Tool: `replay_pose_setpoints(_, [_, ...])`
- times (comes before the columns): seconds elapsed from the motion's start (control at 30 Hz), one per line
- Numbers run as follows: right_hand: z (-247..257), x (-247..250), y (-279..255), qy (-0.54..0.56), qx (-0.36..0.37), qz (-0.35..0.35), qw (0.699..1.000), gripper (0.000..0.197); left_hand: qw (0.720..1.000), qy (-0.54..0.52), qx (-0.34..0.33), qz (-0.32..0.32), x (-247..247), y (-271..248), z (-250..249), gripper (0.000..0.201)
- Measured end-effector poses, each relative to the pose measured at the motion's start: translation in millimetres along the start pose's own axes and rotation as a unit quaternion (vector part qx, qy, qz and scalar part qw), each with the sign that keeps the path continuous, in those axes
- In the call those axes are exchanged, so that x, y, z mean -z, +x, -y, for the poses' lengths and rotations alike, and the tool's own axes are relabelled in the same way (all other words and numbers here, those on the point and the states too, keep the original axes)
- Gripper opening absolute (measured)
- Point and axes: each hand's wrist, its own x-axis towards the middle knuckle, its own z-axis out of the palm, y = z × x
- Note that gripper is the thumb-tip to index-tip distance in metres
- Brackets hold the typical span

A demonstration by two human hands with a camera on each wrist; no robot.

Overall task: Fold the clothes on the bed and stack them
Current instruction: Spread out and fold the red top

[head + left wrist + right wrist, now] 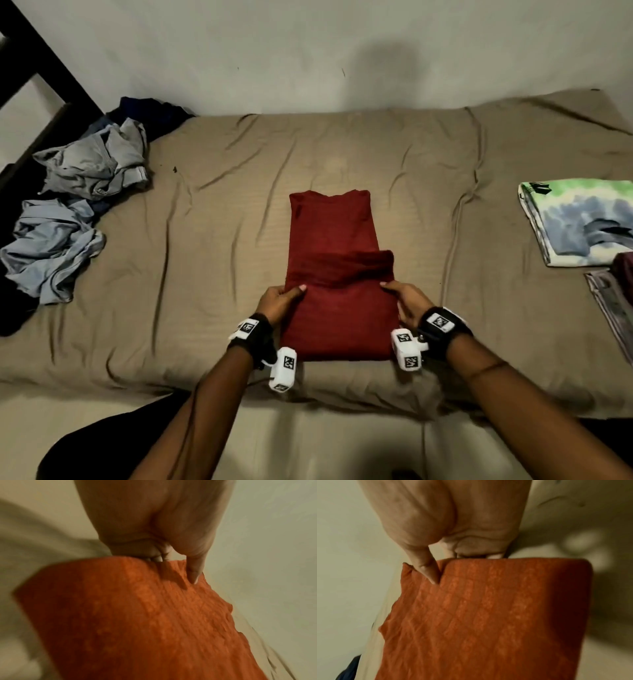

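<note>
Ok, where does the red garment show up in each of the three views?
Head: red garment at centre on the bed, its near edge pinched by left hand and right hand.
Left wrist: fills the lower middle, below the thumb.
Right wrist: fills the lower centre-right.
Shared landmark: the tan bedsheet.

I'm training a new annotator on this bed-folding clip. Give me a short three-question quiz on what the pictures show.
1. True or false: both hands pinch the red garment.
2. Where does the folded tie-dye shirt lie: A) left of the bed, B) right, C) under the red garment?
3. Fill in: the unfolded grey and blue clothes lie on the person's ____ side.

Key: 1 true: left hand and right hand each grip an edge. 2 B. 3 left.
</note>
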Motion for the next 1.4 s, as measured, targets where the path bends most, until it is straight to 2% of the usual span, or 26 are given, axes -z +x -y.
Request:
replay_pose_setpoints(0.07, [-8.5, 3.7, 22.8, -0.026, -0.022, -0.062, 0.997, 0.028, 0.999, -0.019, 0.043, -0.026, 4.2, 25.2, 21.9, 0.062])
replay_pose_setpoints(0.13, [-18.6, 10.2, 25.7, -0.024, -0.018, -0.072, 0.997, 0.025, 0.997, -0.038, 0.064, -0.031, 6.1, 25.7, 33.7, 0.077])
replay_pose_setpoints(0.17, [-24.6, 14.0, 23.4, -0.039, -0.017, -0.071, 0.997, 0.025, 0.996, -0.053, 0.066, -0.031, 6.1, 18.1, 37.1, 0.078])
replay_pose_setpoints(0.27, [-51.6, 33.0, 14.6, -0.094, -0.002, -0.066, 0.993, 0.02, 0.996, -0.069, 0.06, -0.006, 2.5, -7.6, 46.6, 0.054])
replay_pose_setpoints(0.37, [-73.8, 38.6, -0.1, -0.093, 0.037, -0.066, 0.993, 0.016, 0.996, -0.088, 0.034, -0.003, 2.9, -20.4, 63.1, 0.035])
replay_pose_setpoints(0.5, [-87.3, 32.6, -10.4, -0.128, 0.098, -0.064, 0.985, 0.019, 0.994, -0.106, -0.014, -0.017, 1.2, -32.4, 71.9, 0.044])
replay_pose_setpoints(0.6, [-90.1, 34.6, -12.6, -0.1, 0.108, -0.102, 0.984, 0.017, 0.99, -0.128, -0.012, -0.051, -5.2, -47.2, 72.8, 0.028])
replay_pose_setpoints(0.67, [-94.7, 45.3, -11.5, -0.109, 0.113, -0.125, 0.98, 0.016, 0.99, -0.124, -0.012, -0.071, -10.9, -54.8, 78.6, 0.026])
replay_pose_setpoints(0.73, [-98.0, 52.8, -12.5, -0.173, 0.13, -0.139, 0.966, 0.02, 0.99, -0.108, -0.019, -0.09, -15.4, -59.5, 85.6, 0.038])
replay_pose_setpoints(0.8, [-99.7, 54.5, -14.6, -0.266, 0.136, -0.167, 0.939, 0.022, 0.989, -0.099, -0.021, -0.104, -16.4, -57.9, 94.3, 0.056])
replay_pose_setpoints(0.9, [-98.3, 48.4, -20.9, -0.381, 0.155, -0.209, 0.887, 0.019, 0.99, -0.078, -0.018, -0.116, -14.8, -54.8, 100.6, 0.059])
replay_pose_setpoints(0.97, [-98.3, 46.1, -22.2, -0.422, 0.159, -0.223, 0.864, 0.019, 0.992, -0.049, -0.004, -0.116, -13.4, -54.3, 101.5, 0.054])
replay_pose_setpoints(1.03, [-96.0, 42.1, -27.9, -0.446, 0.142, -0.242, 0.85, 0.019, 0.99, 0.002, 0.011, -0.143, -12.7, -57.7, 97.5, 0.042])
replay_pose_setpoints(1.07, [-96.5, 38.9, -32.2, -0.467, 0.141, -0.26, 0.834, 0.02, 0.985, 0.031, 0.015, -0.17, -12.0, -59.8, 96.0, 0.037])
replay_pose_setpoints(1.1, [-97.1, 34.7, -38.6, -0.497, 0.164, -0.286, 0.803, 0.022, 0.976, 0.068, 0.011, -0.207, -11.0, -62.0, 93.3, 0.033])
replay_pose_setpoints(1.17, [-106.2, 24.5, -50.9, -0.564, 0.268, -0.326, 0.709, 0.031, 0.945, 0.17, -0.038, -0.275, -12.4, -70.0, 86.8, 0.034])
replay_pose_setpoints(1.2, [-113.4, 16.9, -57.9, -0.585, 0.321, -0.317, 0.674, 0.043, 0.924, 0.228, -0.094, -0.293, -16.3, -72.2, 86.3, 0.04])
replay_pose_setpoints(1.23, [-122.3, 9.0, -62.6, -0.604, 0.357, -0.286, 0.652, 0.058, 0.9, 0.282, -0.165, -0.288, -22.6, -75.1, 87.0, 0.05])
replay_pose_setpoints(1.27, [-132.2, 1.6, -65.6, -0.629, 0.38, -0.234, 0.636, 0.073, 0.874, 0.342, -0.235, -0.253, -31.8, -77.3, 88.8, 0.063])
replay_pose_setpoints(1.33, [-151.9, -7.9, -65.8, -0.695, 0.397, -0.124, 0.587, 0.092, 0.793, 0.486, -0.34, -0.139, -54.1, -76.3, 103.5, 0.087])
replay_pose_setpoints(1.37, [-159.8, -7.0, -60.5, -0.725, 0.395, -0.089, 0.557, 0.093, 0.759, 0.541, -0.351, -0.092, -61.2, -73.3, 114.0, 0.093])
replay_pose_setpoints(1.4, [-164.3, -3.1, -54.6, -0.745, 0.387, -0.073, 0.539, 0.092, 0.739, 0.574, -0.345, -0.068, -62.7, -69.4, 122.8, 0.094])
